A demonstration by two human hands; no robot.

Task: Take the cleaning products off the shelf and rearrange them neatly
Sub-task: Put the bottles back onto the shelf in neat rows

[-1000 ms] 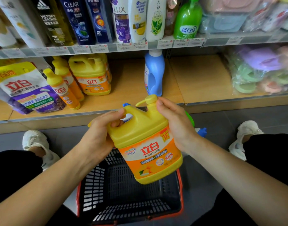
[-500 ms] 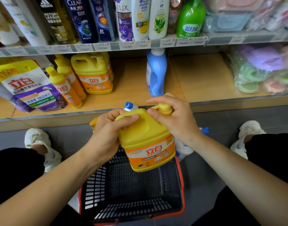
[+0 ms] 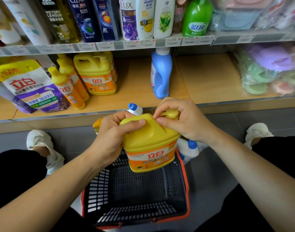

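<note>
I hold a yellow and orange detergent jug (image 3: 151, 144) upright over a black basket (image 3: 136, 195) on the floor. My left hand (image 3: 113, 136) grips the jug's handle from the left. My right hand (image 3: 182, 119) pinches its yellow pump top. On the lower shelf (image 3: 207, 81) stand another yellow jug (image 3: 96, 76), two slim yellow and orange bottles (image 3: 68, 87), a detergent pouch (image 3: 28, 87) and a blue bottle (image 3: 161, 74).
White bottles with blue caps (image 3: 190, 148) lie on the floor behind the basket. The upper shelf holds shampoo bottles (image 3: 131, 17) and a green bottle (image 3: 197, 17). Bagged slippers (image 3: 274, 69) fill the lower shelf's right end. My shoes (image 3: 43, 148) flank the basket.
The jug has risen and turned upright toward the shelf. My right hand has closed over the pump top, and my left hand has shifted its grip on the handle.
</note>
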